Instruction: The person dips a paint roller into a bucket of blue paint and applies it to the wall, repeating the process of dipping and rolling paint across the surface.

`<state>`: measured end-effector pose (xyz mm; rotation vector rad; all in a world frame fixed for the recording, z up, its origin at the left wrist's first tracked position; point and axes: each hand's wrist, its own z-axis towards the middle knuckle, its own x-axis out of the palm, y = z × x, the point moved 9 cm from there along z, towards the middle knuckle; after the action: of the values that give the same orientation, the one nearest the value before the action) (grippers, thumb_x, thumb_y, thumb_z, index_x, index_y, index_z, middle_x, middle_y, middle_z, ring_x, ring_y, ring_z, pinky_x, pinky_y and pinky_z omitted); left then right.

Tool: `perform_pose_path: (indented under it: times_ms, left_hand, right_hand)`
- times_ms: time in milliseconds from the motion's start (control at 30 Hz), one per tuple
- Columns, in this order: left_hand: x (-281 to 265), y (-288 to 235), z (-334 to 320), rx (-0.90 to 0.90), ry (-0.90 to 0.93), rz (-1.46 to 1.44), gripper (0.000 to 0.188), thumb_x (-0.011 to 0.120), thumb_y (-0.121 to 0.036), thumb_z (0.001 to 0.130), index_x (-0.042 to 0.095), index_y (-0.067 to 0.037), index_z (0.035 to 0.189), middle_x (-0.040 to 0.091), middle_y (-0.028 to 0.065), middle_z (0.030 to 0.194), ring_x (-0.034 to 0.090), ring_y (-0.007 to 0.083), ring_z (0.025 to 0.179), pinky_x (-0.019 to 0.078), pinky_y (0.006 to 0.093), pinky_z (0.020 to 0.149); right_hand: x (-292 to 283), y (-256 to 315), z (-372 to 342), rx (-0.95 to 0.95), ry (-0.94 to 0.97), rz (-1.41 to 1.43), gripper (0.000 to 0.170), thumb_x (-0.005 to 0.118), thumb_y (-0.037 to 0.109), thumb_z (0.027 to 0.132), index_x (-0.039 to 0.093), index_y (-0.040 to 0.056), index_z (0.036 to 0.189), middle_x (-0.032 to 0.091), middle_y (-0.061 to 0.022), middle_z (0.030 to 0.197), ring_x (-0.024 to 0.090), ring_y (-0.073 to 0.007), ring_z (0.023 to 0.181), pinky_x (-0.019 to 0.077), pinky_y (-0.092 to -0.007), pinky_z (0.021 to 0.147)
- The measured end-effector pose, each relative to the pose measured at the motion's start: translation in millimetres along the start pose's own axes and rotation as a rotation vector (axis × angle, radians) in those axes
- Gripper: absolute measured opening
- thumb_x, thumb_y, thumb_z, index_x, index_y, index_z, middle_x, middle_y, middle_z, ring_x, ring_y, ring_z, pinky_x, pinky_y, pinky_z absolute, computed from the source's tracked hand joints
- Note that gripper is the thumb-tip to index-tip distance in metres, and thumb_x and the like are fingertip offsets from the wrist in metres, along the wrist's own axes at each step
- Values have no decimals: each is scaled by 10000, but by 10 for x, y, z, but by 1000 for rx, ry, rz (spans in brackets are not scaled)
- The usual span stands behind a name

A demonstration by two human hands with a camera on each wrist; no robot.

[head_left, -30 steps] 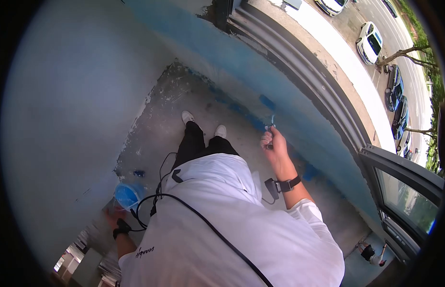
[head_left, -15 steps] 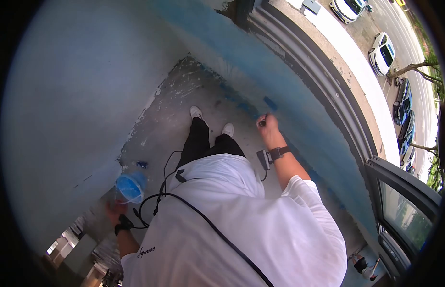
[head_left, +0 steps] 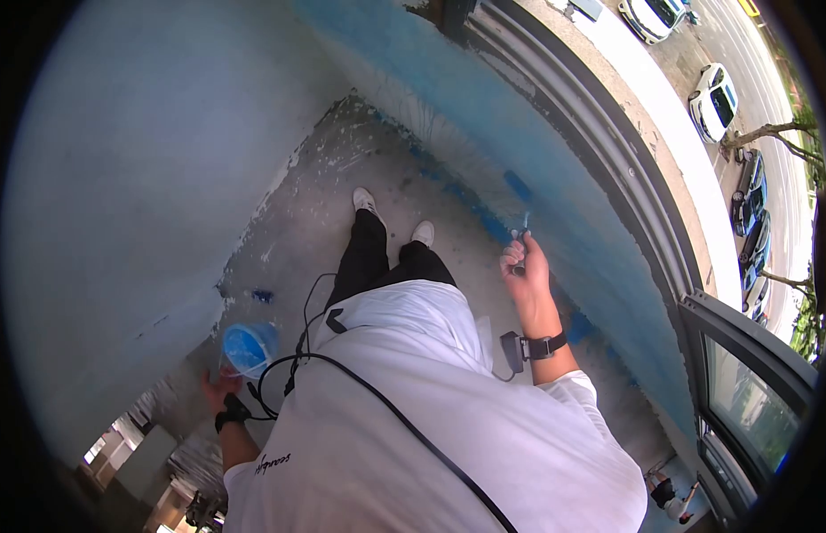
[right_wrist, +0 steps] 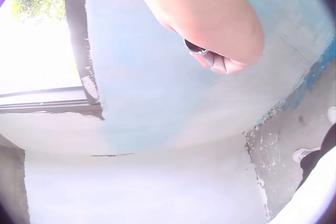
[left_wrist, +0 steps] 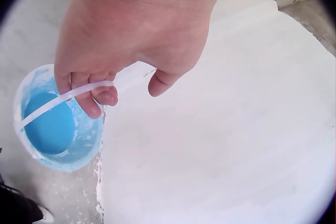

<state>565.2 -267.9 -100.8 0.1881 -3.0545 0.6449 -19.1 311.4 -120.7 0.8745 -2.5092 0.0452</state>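
In the left wrist view, my left hand [left_wrist: 131,29] has its fingers curled round the white handle [left_wrist: 47,109] of a bucket [left_wrist: 86,142] with blue paint [left_wrist: 50,124] inside; the thumb hangs free. The head view shows this bucket [head_left: 250,348] low at the left, beside my left hand [head_left: 221,389]. My right hand [head_left: 527,259] grips a dark tool handle, with a thin rod [head_left: 527,218] leading toward a dark blue roller [head_left: 518,185] at the blue-painted wall [head_left: 591,240]. In the right wrist view, my right hand [right_wrist: 210,19] is curled round the dark handle end [right_wrist: 195,47]; the roller is hidden.
A pale wall [head_left: 164,178] stands on the left. The window frame [head_left: 608,151] and an opened sash [head_left: 750,391] are on the right. A dark blue item [head_left: 263,296] lies on the floor near the bucket. A black cable [head_left: 404,417] crosses my shirt. Another person [head_left: 669,499] is at lower right.
The view has shifted. My right hand first moved up toward the wall and turned, then came back down and right; the roller shifted slightly right. My left hand stays at the bucket.
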Motion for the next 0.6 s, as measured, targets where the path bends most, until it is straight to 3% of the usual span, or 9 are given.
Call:
perform_pose_path:
  times_ms: [167,300,467,533,567,600]
  left_hand:
    - [109,-96,-188,201,27,96,461,582,-508,810,537,-51,837,605,111,816,585,259,861,433,445,858]
    - [47,-137,-230,161,15,30,467,580,-524,810,526,-63,867,588,89,848,575,243,869,427,442,858]
    - [345,-100,-246,2,38,-75,470,557,-536,820,496,-78,907,560,70,839,568,226,868,419,423,853]
    - [290,-346,-133,297,27,-2,452,482,-380,920,350,-99,1248,497,134,957,506,275,912,438,409,829]
    - [105,-506,269,323,131,157,457,526,-371,901,361,-78,1211,479,133,956,497,271,940,447,386,819]
    - [324,-481,268,316,159,155,457,526,-371,901,361,-78,1211,479,133,956,497,271,940,447,386,819]
  right_hand:
    - [-143,-42,455,-38,-57,-117,189,451,224,991,489,51,922,397,27,640,375,-76,504,328,-222,461]
    - [-384,-56,1238,16,-84,-177,224,443,226,994,469,55,851,385,28,614,373,-78,494,344,-216,456]
    - [-300,-239,1425,35,-78,-101,235,426,226,992,454,75,814,381,30,595,376,-84,490,348,-219,455]
    - [-270,-198,1259,4,-70,-120,227,423,222,989,453,81,814,383,29,595,377,-86,489,346,-220,452]
    - [-255,-158,1140,-13,-59,-133,220,425,221,988,454,81,820,383,28,595,378,-86,488,343,-221,451]
    - [-276,-132,1037,-26,-56,-139,218,431,233,986,450,92,821,391,25,591,377,-90,478,336,-229,441]
